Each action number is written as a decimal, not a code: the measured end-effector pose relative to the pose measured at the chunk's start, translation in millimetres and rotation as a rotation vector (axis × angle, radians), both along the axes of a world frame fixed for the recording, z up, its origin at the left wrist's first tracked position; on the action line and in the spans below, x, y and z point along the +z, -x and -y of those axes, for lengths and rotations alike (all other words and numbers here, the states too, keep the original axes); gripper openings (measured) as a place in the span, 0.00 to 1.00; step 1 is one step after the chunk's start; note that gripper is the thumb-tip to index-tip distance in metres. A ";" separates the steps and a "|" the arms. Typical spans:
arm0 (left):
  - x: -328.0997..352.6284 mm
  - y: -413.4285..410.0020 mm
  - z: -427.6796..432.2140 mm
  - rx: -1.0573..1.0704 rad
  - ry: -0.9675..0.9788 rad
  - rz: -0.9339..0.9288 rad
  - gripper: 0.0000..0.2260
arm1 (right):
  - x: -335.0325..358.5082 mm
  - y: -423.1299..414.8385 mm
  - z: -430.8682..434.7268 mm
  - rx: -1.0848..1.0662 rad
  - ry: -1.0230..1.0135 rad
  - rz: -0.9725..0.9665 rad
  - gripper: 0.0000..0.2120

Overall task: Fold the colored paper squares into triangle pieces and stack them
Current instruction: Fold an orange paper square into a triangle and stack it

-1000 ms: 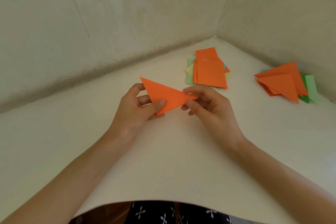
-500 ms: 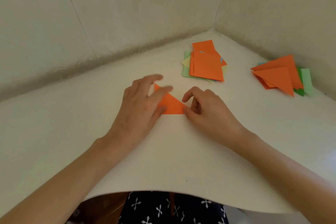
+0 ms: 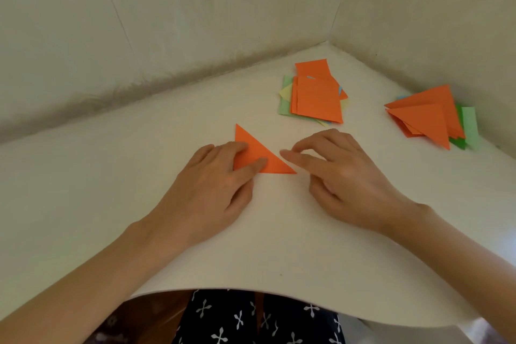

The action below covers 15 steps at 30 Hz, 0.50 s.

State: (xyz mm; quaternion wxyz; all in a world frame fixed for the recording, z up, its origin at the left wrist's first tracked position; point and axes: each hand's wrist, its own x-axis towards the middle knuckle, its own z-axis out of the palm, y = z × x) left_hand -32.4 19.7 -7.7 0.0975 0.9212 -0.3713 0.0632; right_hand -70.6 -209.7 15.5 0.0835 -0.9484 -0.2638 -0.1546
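I see both forearms reaching in from the near edge over the white table (image 3: 111, 198). The left hand (image 3: 215, 187) lies palm down, its fingers nearly straight and close together, with fingertips and thumb pressing the orange triangle (image 3: 261, 152) flat on the table. The right hand (image 3: 346, 176) is palm down just right of it, fingers loosely bent and holding nothing. Its forefinger tip lies at the triangle's slanted edge; I cannot confirm contact. The stack of squares (image 3: 318, 100) lies beyond the hands. The pile of folded triangles (image 3: 427, 120) lies far right, apart from both hands.
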 end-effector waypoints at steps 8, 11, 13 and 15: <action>1.1 0.0 -2.6 -0.006 0.040 -0.004 0.19 | -20.0 -23.9 -23.0 -0.103 0.002 -0.151 0.23; 3.1 0.1 -3.2 -0.018 0.054 -0.018 0.18 | -15.6 -40.7 -29.9 -0.114 -0.022 -0.207 0.26; 3.6 -0.9 -4.1 -0.032 0.064 -0.037 0.18 | -10.9 -53.1 -35.2 -0.125 -0.012 -0.271 0.30; 4.2 -1.5 -5.6 -0.037 0.067 -0.060 0.18 | -7.9 -64.3 -41.2 -0.128 -0.006 -0.309 0.33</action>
